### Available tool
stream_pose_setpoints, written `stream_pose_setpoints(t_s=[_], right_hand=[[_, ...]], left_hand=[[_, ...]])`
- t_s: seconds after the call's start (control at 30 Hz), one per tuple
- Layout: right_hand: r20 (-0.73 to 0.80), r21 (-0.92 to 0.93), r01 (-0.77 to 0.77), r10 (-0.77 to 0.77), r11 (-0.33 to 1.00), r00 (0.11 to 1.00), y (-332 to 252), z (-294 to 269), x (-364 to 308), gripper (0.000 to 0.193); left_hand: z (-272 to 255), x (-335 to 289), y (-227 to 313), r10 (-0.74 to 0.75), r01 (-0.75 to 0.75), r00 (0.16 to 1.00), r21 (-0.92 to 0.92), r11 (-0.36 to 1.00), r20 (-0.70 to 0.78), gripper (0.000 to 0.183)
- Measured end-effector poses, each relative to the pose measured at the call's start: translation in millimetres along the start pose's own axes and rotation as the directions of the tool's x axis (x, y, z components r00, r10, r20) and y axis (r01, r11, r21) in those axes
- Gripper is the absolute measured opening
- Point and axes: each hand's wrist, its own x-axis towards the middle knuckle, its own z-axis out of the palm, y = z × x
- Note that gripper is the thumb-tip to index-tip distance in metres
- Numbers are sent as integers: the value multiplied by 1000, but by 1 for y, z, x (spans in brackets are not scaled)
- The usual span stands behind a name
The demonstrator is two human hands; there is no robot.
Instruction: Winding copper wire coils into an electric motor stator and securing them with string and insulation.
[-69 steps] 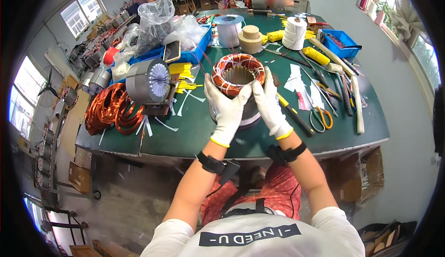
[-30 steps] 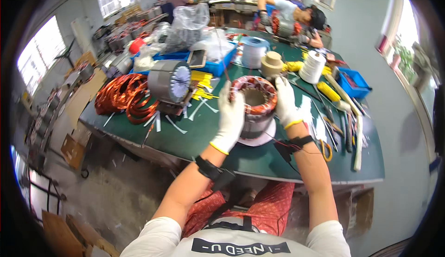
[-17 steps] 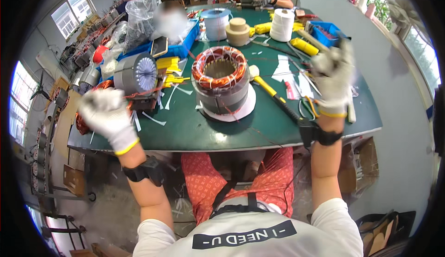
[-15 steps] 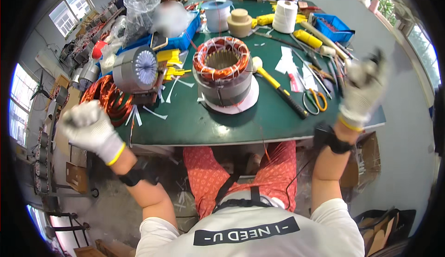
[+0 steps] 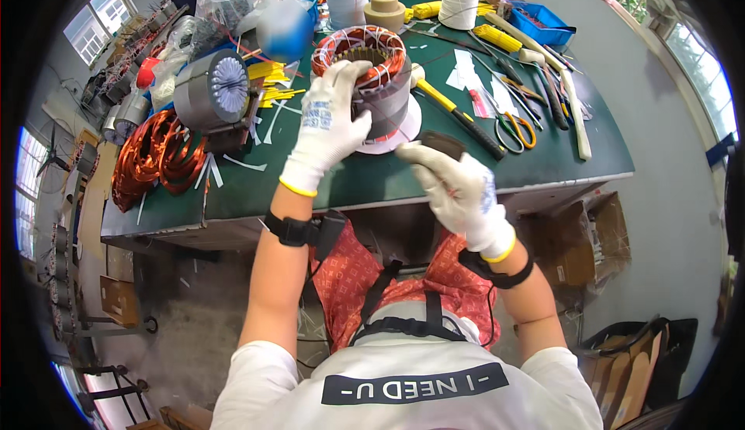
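A motor stator (image 5: 388, 108) with orange copper windings (image 5: 396, 65) laced in white stands upright on a white round base (image 5: 410, 131) mid-table. My left hand (image 5: 326, 123), in a white glove, grips its near left side, fingers over the winding's rim and thumb against the grey body. Closer to the table's front edge, my gloved right hand (image 5: 462, 193) is closed on a dark, flat-looking piece (image 5: 444, 144); its kind is not clear. That hand is apart from the stator. A yellow-and-black hammer (image 5: 458, 116) lies right of the stator.
Left on the green table (image 5: 272, 197) are a second stator (image 5: 209, 92) lying sideways and copper coils (image 5: 155, 158). Scissors (image 5: 516, 131), pliers and a pale stick (image 5: 576, 116) lie at right. Behind are a white thread spool (image 5: 459, 5), tape rolls (image 5: 384, 12) and a blue bin (image 5: 543, 22).
My left hand has come in from the far left onto the stator. My right hand has moved from the tools at right toward the middle, with the dark piece in it. The view has shifted.
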Motion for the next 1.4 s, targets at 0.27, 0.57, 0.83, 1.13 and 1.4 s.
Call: stream_pose_setpoints(t_s=[0.27, 0.57, 0.83, 1.13, 1.4], right_hand=[[95, 50, 332, -336, 942, 937, -37, -3, -23, 29], [-156, 367, 87, -31, 926, 987, -69, -66, -31, 23], [-8, -125, 12, -13, 992, 1000, 34, 11, 29, 46], [-265, 263, -173, 244, 949, 933, 62, -30, -16, 25], [-56, -231, 188, -206, 955, 977, 51, -20, -38, 18]], left_hand=[[-2, -3, -17, 16, -20, 999, -116, 993, -34, 62], [-22, 7, -41, 49, -49, 997, 6, 999, 64, 76], [2, -3, -29, -6, 18, 997, 152, 988, -81, 87], [-83, -97, 13, -215, 269, 962, 484, 833, -165, 15], [-85, -143, 94, -532, 523, 840, -99, 846, -109, 14]])
